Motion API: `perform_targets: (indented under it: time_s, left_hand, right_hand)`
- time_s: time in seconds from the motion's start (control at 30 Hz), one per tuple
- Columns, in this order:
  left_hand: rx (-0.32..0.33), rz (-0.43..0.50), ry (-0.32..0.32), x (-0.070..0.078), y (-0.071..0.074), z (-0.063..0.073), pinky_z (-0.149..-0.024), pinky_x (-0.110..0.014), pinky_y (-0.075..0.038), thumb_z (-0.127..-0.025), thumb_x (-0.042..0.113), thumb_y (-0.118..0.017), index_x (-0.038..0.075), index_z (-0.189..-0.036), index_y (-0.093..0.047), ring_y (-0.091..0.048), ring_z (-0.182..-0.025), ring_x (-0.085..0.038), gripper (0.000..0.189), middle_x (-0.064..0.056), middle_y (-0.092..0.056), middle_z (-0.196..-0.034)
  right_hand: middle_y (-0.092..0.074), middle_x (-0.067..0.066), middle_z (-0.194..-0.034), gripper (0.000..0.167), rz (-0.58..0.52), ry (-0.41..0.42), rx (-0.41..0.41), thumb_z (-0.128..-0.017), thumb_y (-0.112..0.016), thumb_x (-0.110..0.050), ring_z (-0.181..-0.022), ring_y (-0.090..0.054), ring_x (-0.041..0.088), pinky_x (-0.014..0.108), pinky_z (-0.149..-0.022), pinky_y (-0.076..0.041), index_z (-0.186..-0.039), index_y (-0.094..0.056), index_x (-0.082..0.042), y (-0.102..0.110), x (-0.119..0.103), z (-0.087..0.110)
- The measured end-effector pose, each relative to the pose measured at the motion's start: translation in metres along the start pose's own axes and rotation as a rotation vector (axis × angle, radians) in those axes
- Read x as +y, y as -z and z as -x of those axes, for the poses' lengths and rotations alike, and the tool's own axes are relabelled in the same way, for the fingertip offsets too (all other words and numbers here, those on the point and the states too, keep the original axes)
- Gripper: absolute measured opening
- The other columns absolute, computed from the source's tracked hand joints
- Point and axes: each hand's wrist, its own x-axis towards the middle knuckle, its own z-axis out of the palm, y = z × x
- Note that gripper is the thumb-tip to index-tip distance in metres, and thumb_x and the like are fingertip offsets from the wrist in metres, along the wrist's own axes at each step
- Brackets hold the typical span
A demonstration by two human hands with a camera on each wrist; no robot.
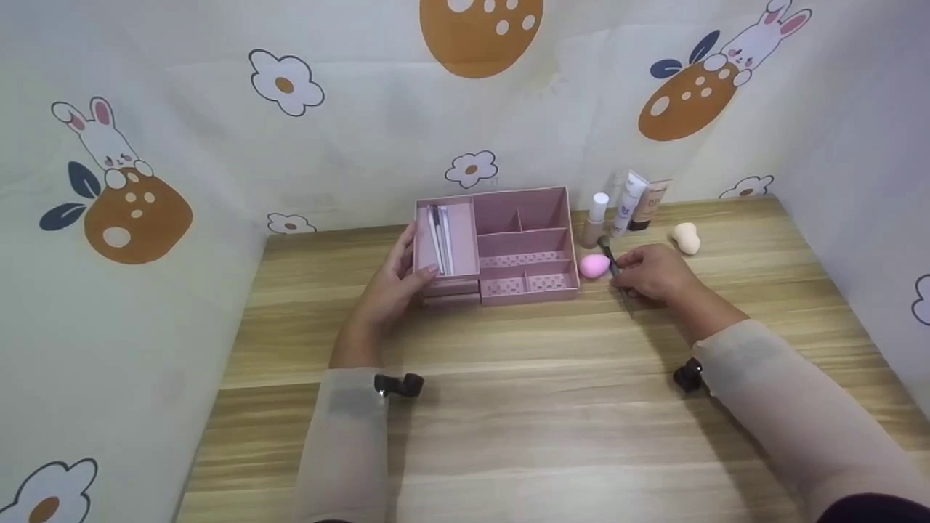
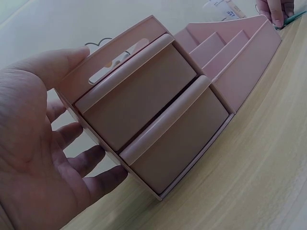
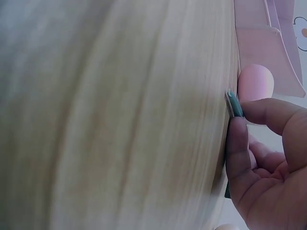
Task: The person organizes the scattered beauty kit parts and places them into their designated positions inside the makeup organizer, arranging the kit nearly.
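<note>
By the left hand (image 1: 396,287), the left side of a pink organizer (image 1: 477,240) is gripped, fingers against the side wall. Slim sticks (image 1: 440,240) are laid on its top. Just right of it, a white-capped bottle (image 1: 594,221) is stood on the wooden table (image 1: 508,407), behind a pink sponge (image 1: 594,266). Just beside the sponge, a dark green brush (image 1: 609,254) is pinched between the right hand's (image 1: 654,272) thumb and finger. Two tubes (image 1: 629,203) are stood behind; farther right, a pale sponge (image 1: 686,238) is seen.
</note>
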Motion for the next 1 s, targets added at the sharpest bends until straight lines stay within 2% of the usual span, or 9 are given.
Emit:
perform_targets:
  time_s: [0.13,0.27,0.37,0.53,0.67,0.87,1.0]
  left_hand:
    - [0.003,-0.032,-0.008,-0.001,0.000,0.000,-0.131,-0.048,-0.036,-0.099,0.034,-0.077,0.048,-0.169,-0.020,-0.028,-0.165,-0.029,0.092,-0.002,-0.019,-0.181]
    - [0.016,-0.057,0.000,-0.001,0.000,-0.001,-0.134,-0.048,-0.030,-0.098,0.038,-0.078,0.048,-0.169,-0.020,-0.025,-0.167,-0.028,0.092,-0.001,-0.019,-0.181]
    - [0.027,-0.060,0.008,0.000,0.000,-0.002,-0.135,-0.048,-0.027,-0.097,0.040,-0.078,0.050,-0.168,-0.021,-0.024,-0.167,-0.027,0.092,0.001,-0.020,-0.181]
    - [0.023,-0.051,0.004,0.000,0.000,-0.001,-0.135,-0.046,-0.029,-0.097,0.039,-0.079,0.049,-0.169,-0.020,-0.024,-0.167,-0.027,0.093,0.001,-0.019,-0.181]
    - [0.013,-0.030,-0.007,0.000,0.001,-0.001,-0.134,-0.045,-0.031,-0.097,0.037,-0.079,0.047,-0.169,-0.020,-0.024,-0.167,-0.026,0.094,0.001,-0.019,-0.182]
    - [0.010,-0.014,0.001,-0.001,0.001,-0.001,-0.134,-0.047,-0.031,-0.097,0.038,-0.079,0.050,-0.168,-0.021,-0.023,-0.167,-0.026,0.093,0.000,-0.019,-0.182]
    - [0.006,-0.025,-0.001,-0.002,0.001,-0.001,-0.134,-0.049,-0.030,-0.097,0.039,-0.079,0.046,-0.170,-0.018,-0.021,-0.168,-0.027,0.095,-0.001,-0.018,-0.182]
  right_hand:
    - [-0.075,0.010,-0.106,0.046,-0.030,0.007,-0.006,-0.092,-0.077,-0.016,-0.069,-0.068,0.007,0.021,-0.063,-0.059,-0.131,-0.069,0.007,0.001,0.000,0.001]
    - [-0.076,0.010,-0.103,0.048,-0.057,0.019,-0.004,-0.094,-0.075,-0.016,-0.070,-0.069,0.008,0.023,-0.064,-0.060,-0.134,-0.066,0.008,0.005,0.000,0.005]
    - [-0.076,0.014,-0.110,0.050,-0.067,0.031,0.004,-0.094,-0.074,-0.016,-0.072,-0.070,0.009,0.024,-0.067,-0.062,-0.137,-0.064,0.008,0.009,-0.002,0.010]
    - [-0.074,0.019,-0.119,0.053,-0.073,0.041,0.017,-0.095,-0.073,-0.019,-0.077,-0.071,0.008,0.023,-0.071,-0.063,-0.141,-0.063,0.006,0.014,-0.009,0.018]
    - [-0.073,0.011,-0.112,0.053,-0.119,0.045,0.015,-0.094,-0.074,-0.018,-0.078,-0.070,0.006,0.022,-0.071,-0.063,-0.141,-0.063,0.005,0.014,-0.016,0.024]
    - [-0.072,0.000,-0.100,0.051,-0.193,0.080,0.005,-0.093,-0.073,-0.013,-0.078,-0.070,0.006,0.022,-0.071,-0.064,-0.139,-0.064,0.007,0.012,-0.027,0.035]
    - [-0.074,-0.005,-0.093,0.048,-0.235,0.092,-0.007,-0.093,-0.073,-0.012,-0.075,-0.069,0.006,0.022,-0.070,-0.064,-0.137,-0.066,0.005,0.008,-0.038,0.041]
